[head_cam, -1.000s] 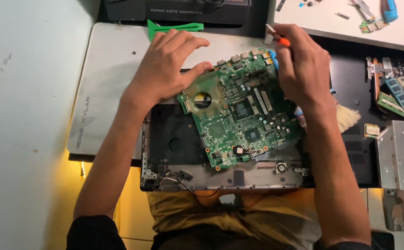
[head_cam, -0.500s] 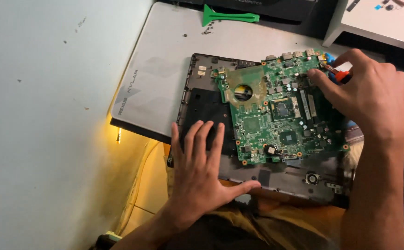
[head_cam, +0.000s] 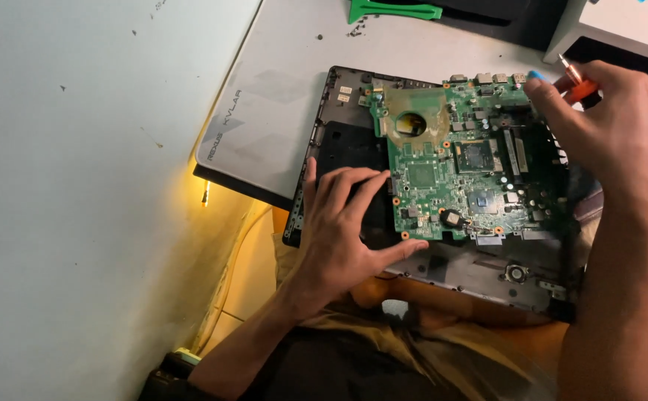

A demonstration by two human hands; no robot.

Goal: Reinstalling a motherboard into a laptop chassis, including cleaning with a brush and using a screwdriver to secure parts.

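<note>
A green laptop motherboard [head_cam: 461,174] lies in a black laptop base shell [head_cam: 339,111] that rests on a white desk and my lap. My left hand [head_cam: 342,230] lies flat with fingers spread on the shell's left part, fingertips touching the board's left edge. My right hand [head_cam: 617,134] rests on the board's far right corner and holds a small orange-handled screwdriver [head_cam: 578,83], its tip poking out past my fingers.
A grey desk mat [head_cam: 264,126] lies under the shell on the white desk. A green plastic pry tool [head_cam: 391,10] sits at the desk's far edge. A pale wall [head_cam: 79,186] fills the left side. Dark items stand at the top right.
The view has shifted, so the laptop sits further right. My left hand came off the board's far edge and now lies flat on the shell's near left. My right hand stays at the far right corner.
</note>
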